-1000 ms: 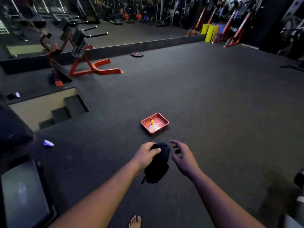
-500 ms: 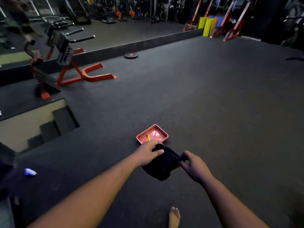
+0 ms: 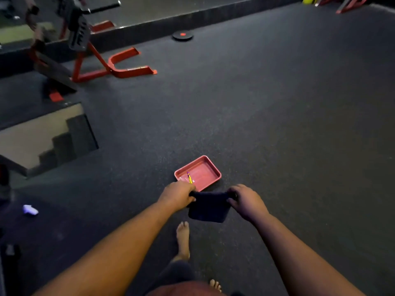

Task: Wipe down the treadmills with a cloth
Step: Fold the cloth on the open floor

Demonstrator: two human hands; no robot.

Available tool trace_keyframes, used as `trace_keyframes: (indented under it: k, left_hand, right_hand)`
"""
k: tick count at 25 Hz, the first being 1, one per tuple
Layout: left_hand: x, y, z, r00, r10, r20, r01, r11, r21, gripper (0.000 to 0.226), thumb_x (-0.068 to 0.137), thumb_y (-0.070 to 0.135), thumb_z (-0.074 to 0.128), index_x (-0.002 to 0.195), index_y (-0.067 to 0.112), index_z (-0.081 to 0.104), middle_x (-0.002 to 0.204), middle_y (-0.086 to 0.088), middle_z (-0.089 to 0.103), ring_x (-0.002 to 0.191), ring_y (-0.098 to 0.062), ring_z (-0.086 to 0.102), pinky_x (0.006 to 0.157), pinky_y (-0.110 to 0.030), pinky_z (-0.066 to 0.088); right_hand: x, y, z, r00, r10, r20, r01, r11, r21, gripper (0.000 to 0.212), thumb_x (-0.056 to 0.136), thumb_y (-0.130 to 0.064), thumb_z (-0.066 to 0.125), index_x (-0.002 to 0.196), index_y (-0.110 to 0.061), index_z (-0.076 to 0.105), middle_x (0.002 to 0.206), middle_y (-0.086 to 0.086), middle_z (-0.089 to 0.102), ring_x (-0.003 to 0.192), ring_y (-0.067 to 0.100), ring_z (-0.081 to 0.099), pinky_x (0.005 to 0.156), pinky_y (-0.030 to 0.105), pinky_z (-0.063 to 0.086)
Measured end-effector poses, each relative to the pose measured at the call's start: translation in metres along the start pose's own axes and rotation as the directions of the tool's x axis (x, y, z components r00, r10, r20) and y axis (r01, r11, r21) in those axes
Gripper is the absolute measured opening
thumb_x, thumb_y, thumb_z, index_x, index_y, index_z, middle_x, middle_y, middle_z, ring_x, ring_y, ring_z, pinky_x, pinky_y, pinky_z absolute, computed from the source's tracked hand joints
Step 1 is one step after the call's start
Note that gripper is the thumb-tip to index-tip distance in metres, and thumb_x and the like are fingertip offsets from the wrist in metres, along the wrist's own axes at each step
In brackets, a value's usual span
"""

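Two bare feet show nearest, one (image 3: 183, 240) stepped forward on the dark rubber floor (image 3: 277, 124). Above it, both arms reach out. The left hand (image 3: 178, 195) and right hand (image 3: 248, 201) each pinch an upper corner of a dark cloth (image 3: 208, 207), fingers curled tight on the fabric, so it hangs stretched flat between them over the floor. Just beyond the knuckles a red tray (image 3: 210, 170) sits on the floor with a small yellow-tipped bottle (image 3: 189, 177) lying in it. Farther left, steps (image 3: 64, 144) drop below floor level. Beyond those stands a red-framed bench (image 3: 102, 60), and a black weight plate (image 3: 182, 35) lies near the far ledge.
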State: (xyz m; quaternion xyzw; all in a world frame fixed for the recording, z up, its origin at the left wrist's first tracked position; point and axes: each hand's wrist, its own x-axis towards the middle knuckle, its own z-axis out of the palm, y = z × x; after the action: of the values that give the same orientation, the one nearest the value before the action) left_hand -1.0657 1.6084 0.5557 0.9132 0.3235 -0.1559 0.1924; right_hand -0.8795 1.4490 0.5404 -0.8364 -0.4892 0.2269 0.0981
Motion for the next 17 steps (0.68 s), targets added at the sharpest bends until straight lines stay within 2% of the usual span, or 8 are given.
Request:
trace_keyframes:
  k: [4, 9, 12, 17]
  left_hand:
    - [0.108, -0.027, -0.002, 0.998, -0.023, 0.063, 0.03, 0.994, -0.109, 0.028, 0.09, 0.029, 0.066, 0.118, 0.027, 0.066, 0.115, -0.001, 0.069, 0.105, -0.022, 0.064, 0.086, -0.036, 0.053]
    - [0.243, -0.073, 0.01, 0.979, -0.121, 0.161, 0.16, 0.955, -0.252, 0.026, 0.087, 0.022, 0.07, 0.113, 0.026, 0.068, 0.111, -0.001, 0.07, 0.104, -0.02, 0.065, 0.088, -0.035, 0.053]
    - [0.329, -0.101, 0.041, 0.968, -0.146, 0.202, 0.205, 0.929, -0.309, 0.026, 0.087, 0.022, 0.069, 0.113, 0.026, 0.067, 0.111, -0.001, 0.07, 0.103, -0.019, 0.065, 0.09, -0.035, 0.052]
    - [0.466, -0.14, 0.12, 0.955, -0.184, 0.231, 0.251, 0.919, -0.304, 0.022, 0.091, 0.021, 0.064, 0.112, 0.023, 0.066, 0.109, -0.003, 0.069, 0.1, -0.021, 0.064, 0.08, -0.031, 0.048]
  right_hand:
    - [0.108, 0.016, 0.008, 0.991, 0.086, 0.099, -0.087, 0.996, 0.009, 0.021, 0.085, -0.025, 0.067, 0.105, -0.031, 0.065, 0.105, -0.005, 0.062, 0.1, 0.018, 0.062, 0.084, 0.033, 0.051]
    - [0.245, 0.034, 0.037, 0.961, 0.221, 0.166, -0.227, 0.974, 0.018, 0.02, 0.086, -0.019, 0.064, 0.105, -0.024, 0.063, 0.107, 0.0, 0.058, 0.097, 0.02, 0.062, 0.084, 0.034, 0.052]
    - [0.333, 0.062, 0.072, 0.951, 0.255, 0.175, -0.261, 0.965, 0.014, 0.018, 0.086, -0.017, 0.062, 0.103, -0.019, 0.063, 0.105, 0.002, 0.057, 0.095, 0.024, 0.062, 0.081, 0.035, 0.05]
    - [0.475, 0.123, 0.149, 0.943, 0.259, 0.21, -0.262, 0.965, -0.015, 0.019, 0.084, -0.01, 0.06, 0.102, -0.013, 0.064, 0.108, 0.01, 0.058, 0.098, 0.031, 0.061, 0.083, 0.036, 0.047]
